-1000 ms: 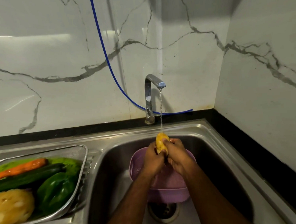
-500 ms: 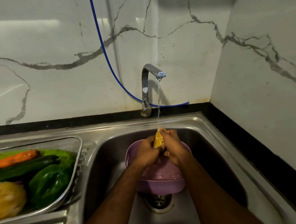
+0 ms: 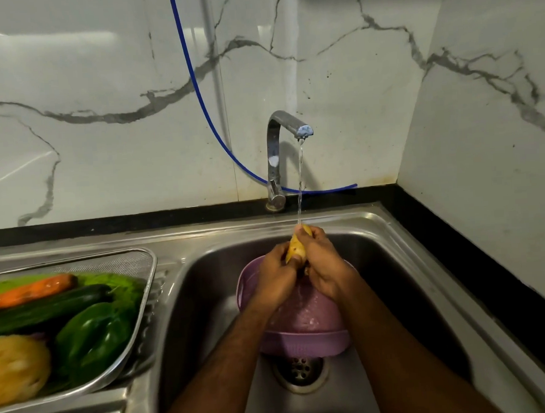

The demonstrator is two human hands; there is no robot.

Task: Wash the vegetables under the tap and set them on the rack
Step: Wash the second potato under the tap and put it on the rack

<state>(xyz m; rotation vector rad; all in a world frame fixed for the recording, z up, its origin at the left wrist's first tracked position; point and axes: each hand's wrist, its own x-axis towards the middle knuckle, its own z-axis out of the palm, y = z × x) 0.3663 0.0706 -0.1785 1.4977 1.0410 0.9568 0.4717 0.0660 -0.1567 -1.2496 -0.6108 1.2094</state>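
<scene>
- The left hand (image 3: 277, 274) and the right hand (image 3: 324, 267) were pressed together around a small yellow potato (image 3: 294, 249), the fingers of both curled round it so that only a strip of its skin showed between them.
- The potato was held over the sink basin (image 3: 396, 262), above a purple plastic colander (image 3: 305, 341) that sat in the basin.
- A thin stream of water (image 3: 300, 179) ran from the chrome tap (image 3: 276, 155) and landed on the top of the potato, at the right hand's fingertips.
- The colander stood just behind the drain (image 3: 299, 372), partly covering it; both forearms crossed over its near rim.
- On the draining board to the left sat a wire-mesh rack (image 3: 148, 277) with a metal rim.
- The rack held 1 carrot (image 3: 34, 291) at the back, 1 dark cucumber (image 3: 47, 308) just in front of it, 1 green bell pepper (image 3: 94, 338) nearer still, and a pale yellow leafy vegetable (image 3: 14, 369) at the near left whose kind I could not tell.
- Something bright green (image 3: 122, 281) lay under the carrot and cucumber; what it was could not be made out.
- A blue hose (image 3: 193, 83) ran down the marble wall and curved behind the tap's base.
</scene>
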